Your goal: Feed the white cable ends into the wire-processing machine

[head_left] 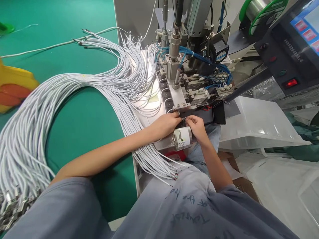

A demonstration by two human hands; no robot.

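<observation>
At the front edge of the bench machine (179,99), my left hand (168,124) is closed, its fingertips by the row of dark cable holders (167,96). Close on its right, my right hand (196,126) pinches at the same spot. Between the fingertips shows a small metallic piece (183,118), too small to name. A large bundle of white cables (109,86) curves over the bench, and its stripped ends (174,174) hang over my lap beneath my left forearm. Single white cables loop into the holders. Just below my hands is a box-like part with a white label (183,137).
The green mat (82,122) covers the bench at left, with a yellow and orange object (15,88). A phone (219,113) lies right of my hands. Beyond are a translucent bin (264,122), a solder wire spool (259,10) and a control panel (291,53).
</observation>
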